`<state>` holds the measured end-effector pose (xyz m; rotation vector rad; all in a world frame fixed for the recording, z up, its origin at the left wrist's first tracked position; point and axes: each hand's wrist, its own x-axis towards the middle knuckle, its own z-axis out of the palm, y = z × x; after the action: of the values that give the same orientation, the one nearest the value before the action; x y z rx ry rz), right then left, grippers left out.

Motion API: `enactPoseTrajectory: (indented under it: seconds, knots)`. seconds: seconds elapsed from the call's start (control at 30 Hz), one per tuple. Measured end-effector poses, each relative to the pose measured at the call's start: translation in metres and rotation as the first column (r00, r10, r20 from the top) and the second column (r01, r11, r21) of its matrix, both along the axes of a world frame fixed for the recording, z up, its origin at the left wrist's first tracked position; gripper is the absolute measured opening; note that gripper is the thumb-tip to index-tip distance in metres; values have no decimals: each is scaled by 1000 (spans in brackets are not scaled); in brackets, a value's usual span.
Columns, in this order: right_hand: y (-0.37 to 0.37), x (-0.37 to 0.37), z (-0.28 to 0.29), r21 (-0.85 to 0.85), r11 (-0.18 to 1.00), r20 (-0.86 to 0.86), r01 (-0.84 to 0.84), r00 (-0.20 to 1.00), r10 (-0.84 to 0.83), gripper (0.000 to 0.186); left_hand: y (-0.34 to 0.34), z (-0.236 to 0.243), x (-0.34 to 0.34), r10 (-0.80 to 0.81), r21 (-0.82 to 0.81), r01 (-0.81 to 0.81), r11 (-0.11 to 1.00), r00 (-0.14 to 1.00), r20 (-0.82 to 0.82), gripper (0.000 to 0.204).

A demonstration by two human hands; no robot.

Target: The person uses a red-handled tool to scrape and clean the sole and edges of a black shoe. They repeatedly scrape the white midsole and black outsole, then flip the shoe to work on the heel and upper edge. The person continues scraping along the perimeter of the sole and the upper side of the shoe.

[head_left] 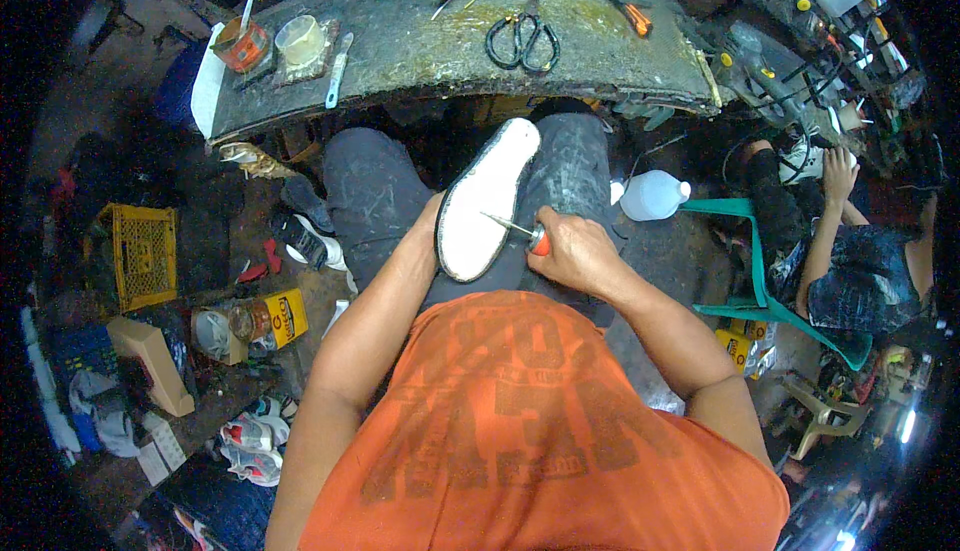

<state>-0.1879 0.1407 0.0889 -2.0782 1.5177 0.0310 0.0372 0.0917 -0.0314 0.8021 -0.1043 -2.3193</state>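
A white shoe sole (488,196) with a dark stitched-looking rim lies tilted across my lap, its narrower end toward the bench. My left hand (432,219) grips it from the left side; most of the fingers are hidden behind it. In my right hand (578,251) is an awl (541,241) with a red-orange handle and a thin metal shaft. The awl's tip points left and appears to touch the white surface near its middle. Whether anything is attached beneath the sole, I cannot tell.
Across the front, a worn workbench (420,61) carries black-handled scissors (522,43), a knife (339,71), an orange tin (241,46) and a clear cup (300,41). A white jug (653,196) stands right, near a green chair (750,251) and another person (850,251). Left are a yellow crate (145,256) and shoes (255,441).
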Motion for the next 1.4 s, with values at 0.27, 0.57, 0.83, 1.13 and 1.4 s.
enactPoseTrajectory:
  seconds: [0.27,0.57,0.83,1.13,1.4]
  knots:
    - [11,0,-5,-102,993,22,-58,998,60,35,1,4,-6,19,35,-22,999,997,71,34]
    - [20,4,-5,-88,988,25,-125,992,127,35,-4,-5,-9,53,31,-54,998,998,19,35]
    - [16,17,-1,-54,998,8,27,1000,-27,36,-8,-13,-12,106,61,-106,992,994,4,35]
    - [13,28,-4,-74,996,-16,51,998,-53,34,2,8,-10,122,22,-125,992,988,90,33]
    - [20,28,-6,-107,994,6,-16,1000,16,31,2,4,-10,127,39,-132,990,985,118,30]
